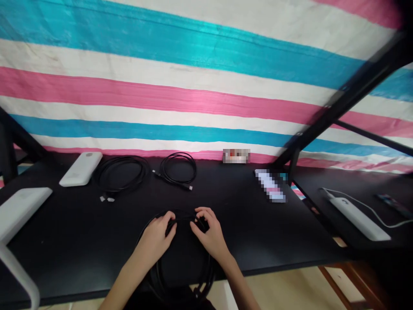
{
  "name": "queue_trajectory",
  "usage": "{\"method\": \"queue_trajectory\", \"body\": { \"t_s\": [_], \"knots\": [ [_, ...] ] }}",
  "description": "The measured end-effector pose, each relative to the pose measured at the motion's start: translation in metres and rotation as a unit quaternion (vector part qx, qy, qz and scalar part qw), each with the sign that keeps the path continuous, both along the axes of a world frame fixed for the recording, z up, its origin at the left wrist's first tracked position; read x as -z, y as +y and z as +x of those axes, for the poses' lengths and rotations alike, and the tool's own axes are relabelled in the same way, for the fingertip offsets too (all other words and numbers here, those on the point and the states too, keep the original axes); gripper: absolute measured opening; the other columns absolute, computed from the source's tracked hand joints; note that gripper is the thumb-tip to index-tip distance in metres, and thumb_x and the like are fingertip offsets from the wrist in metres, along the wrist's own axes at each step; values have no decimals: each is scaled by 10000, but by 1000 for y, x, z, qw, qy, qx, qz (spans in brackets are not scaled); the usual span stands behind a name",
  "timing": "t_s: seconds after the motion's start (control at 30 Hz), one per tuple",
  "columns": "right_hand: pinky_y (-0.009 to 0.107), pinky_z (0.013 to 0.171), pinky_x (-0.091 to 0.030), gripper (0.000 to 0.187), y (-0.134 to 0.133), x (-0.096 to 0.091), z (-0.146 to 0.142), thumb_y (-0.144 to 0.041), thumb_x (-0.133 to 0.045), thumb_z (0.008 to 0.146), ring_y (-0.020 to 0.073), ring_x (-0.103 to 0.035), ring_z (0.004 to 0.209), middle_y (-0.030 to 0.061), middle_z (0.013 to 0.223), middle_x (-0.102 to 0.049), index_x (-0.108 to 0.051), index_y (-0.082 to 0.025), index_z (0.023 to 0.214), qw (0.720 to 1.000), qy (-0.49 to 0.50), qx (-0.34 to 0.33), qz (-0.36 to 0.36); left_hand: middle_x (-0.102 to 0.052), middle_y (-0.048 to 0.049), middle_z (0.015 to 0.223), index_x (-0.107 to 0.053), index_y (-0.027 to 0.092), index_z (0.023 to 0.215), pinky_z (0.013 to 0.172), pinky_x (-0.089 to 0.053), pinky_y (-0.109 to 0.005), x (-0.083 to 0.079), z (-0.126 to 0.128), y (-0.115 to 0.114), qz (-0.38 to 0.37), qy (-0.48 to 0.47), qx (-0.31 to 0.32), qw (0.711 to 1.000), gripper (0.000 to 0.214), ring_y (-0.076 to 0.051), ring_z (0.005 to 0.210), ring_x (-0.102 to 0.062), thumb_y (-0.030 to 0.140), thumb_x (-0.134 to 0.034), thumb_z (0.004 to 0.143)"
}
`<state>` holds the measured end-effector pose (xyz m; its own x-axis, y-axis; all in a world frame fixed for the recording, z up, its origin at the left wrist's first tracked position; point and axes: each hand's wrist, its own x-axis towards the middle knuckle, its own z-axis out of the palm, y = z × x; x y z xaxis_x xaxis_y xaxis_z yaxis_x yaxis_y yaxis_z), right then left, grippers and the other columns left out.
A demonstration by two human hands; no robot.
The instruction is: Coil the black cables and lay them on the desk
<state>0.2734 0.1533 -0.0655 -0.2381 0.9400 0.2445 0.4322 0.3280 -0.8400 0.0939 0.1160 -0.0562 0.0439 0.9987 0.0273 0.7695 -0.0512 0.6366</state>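
Note:
A large loose coil of thick black cable [158, 280] lies at the front of the black table [271, 241], its lower loops hanging over the edge towards my body. My left hand [157, 236] is on the upper left of the loop, thumb and fingers curled round the cable. Opposite it, my right hand [209, 232] grips the upper right of the same loop between thumb and fingers. A short gap separates the two hands, with cable strands running across it. Near the bottom right of the coil, what look like cable ends hang down, too dark to make out.
Behind my hands lie a small black cable coil [177, 183] and a wider coil [121, 188] with white-tipped plugs. White slab-shaped devices [82, 169] stand at left. Further right are a blurred-out phone [271, 186] and small box [236, 156]. A black metal frame [338, 99] and striped sheet [193, 101] bound the table.

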Motion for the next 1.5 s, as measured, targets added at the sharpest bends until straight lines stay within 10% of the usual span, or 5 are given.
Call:
{"method": "queue_trajectory", "body": {
  "t_s": [0.43, 0.8, 1.0, 1.2, 1.5],
  "knots": [
    [270, 704, -425, 273, -3, 0, 6, -422, -536, 834, 164, -574, 737, 5, 717, -616, -558, -190, 691, 962, 208, -13, -173, -476, 34, 495, -525, 194, 710, 575, -394, -252, -14, 15, -25, -139, -445, -94, 880, 395, -125, 489, -446, 554, -405, 820],
    [250, 584, -386, 297, 3, -12, 40, -421, -584, 795, 124, -457, 584, -8, 603, -505, -550, -184, 619, 955, 262, 128, -45, -470, 31, 460, -496, 174, 542, 421, -392, -222, -21, -15, -47, -125, -595, -208, 767, 336, -87, 388, -407, 440, -692, 603],
    [229, 533, -379, 279, 10, -16, 77, -412, -719, 653, 98, -455, 555, -20, 628, -543, -583, -169, 663, 888, 396, 223, -62, -374, 51, 456, -423, 162, 486, 357, -359, -178, -44, -37, -59, -83, -639, -243, 725, 402, -46, 363, -322, 409, -705, 633],
    [182, 437, -356, 293, 11, -25, 81, -324, -740, 599, 59, -404, 484, -70, 584, -461, -484, -182, 616, 790, 556, 205, -156, -355, 86, 480, -570, 164, 709, 601, -527, -183, -35, -50, -69, -44, -687, -399, 605, 104, -27, 338, -247, 249, -576, 769],
    [188, 461, -372, 306, -1, -22, 84, -361, -724, 629, 72, -409, 515, -62, 588, -436, -476, -182, 618, 824, 506, 225, -120, -316, 82, 426, -461, 167, 618, 328, -304, -160, -21, -55, -80, -23, -657, -317, 684, 360, -31, 321, -250, 456, -659, 699]
  ]
}}
